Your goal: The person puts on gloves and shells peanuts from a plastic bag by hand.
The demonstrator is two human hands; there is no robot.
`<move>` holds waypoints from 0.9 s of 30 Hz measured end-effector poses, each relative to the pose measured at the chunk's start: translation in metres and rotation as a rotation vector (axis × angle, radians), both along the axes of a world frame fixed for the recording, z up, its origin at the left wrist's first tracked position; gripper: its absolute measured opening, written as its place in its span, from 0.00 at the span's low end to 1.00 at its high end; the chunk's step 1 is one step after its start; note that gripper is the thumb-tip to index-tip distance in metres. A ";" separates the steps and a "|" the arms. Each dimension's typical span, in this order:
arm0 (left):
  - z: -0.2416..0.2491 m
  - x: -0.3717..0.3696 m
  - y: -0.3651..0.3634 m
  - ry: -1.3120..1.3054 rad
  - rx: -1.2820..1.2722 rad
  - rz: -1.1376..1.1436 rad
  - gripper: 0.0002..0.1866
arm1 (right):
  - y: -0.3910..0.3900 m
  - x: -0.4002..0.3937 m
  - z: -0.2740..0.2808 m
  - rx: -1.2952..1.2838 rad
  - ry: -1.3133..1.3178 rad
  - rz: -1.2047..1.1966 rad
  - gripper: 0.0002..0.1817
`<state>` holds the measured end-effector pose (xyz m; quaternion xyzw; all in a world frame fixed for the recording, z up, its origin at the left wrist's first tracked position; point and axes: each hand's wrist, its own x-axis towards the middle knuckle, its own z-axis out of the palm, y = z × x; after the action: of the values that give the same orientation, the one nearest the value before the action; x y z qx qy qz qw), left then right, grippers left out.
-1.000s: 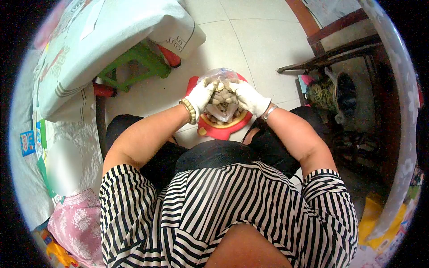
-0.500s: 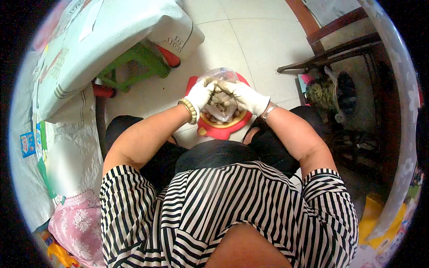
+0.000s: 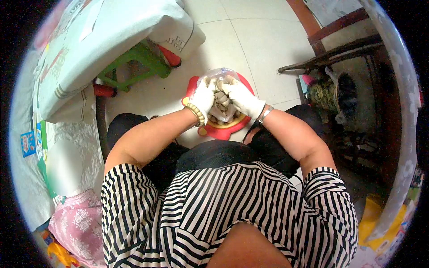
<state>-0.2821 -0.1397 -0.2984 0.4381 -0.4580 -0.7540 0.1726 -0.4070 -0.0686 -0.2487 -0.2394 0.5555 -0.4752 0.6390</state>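
Note:
My left hand [image 3: 204, 96], in a white glove with a beaded bracelet at the wrist, has its fingers bent in and closed. Opposite it, my right hand [image 3: 243, 97], gloved the same way, is closed too, fingertips near the left ones. Both are at a clear plastic bag [image 3: 220, 73], whose film shows beyond the fingertips and below them. Small pale, brownish pieces [image 3: 220, 99] lie in the bag between the hands; their kind is not clear. Whatever the fingertips pinch is hidden. Under the bag is a red and yellow round stool or tray [image 3: 223, 133].
A table with a pale cloth [image 3: 120, 27] stands at the left, a green stool [image 3: 138, 67] beneath it. Dark wooden furniture [image 3: 335, 56] is on the right, with a filled bag [image 3: 324, 94] by it. Pale floor tiles [image 3: 263, 40] stretch ahead.
Both hands have shifted slightly down, toward me, and the fingers have turned a little. The pieces between them show more openly. The bag stays over the red stool or tray.

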 end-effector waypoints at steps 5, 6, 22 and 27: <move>0.012 0.001 0.000 0.092 -0.014 0.048 0.25 | 0.005 0.000 0.015 0.016 -0.302 -0.140 0.08; 0.016 0.001 0.000 0.049 -0.074 0.042 0.24 | 0.006 -0.004 0.013 0.002 -0.363 -0.111 0.09; 0.040 0.009 -0.011 0.239 0.031 -0.227 0.23 | 0.008 -0.015 -0.005 -0.005 -0.272 -0.036 0.12; 0.029 0.009 -0.014 0.217 -0.016 -0.271 0.24 | 0.008 -0.010 0.012 -0.001 -0.244 -0.073 0.08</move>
<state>-0.2728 -0.1536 -0.2698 0.2868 -0.4973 -0.8097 0.1213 -0.4174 -0.0610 -0.2367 -0.1598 0.4818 -0.5242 0.6837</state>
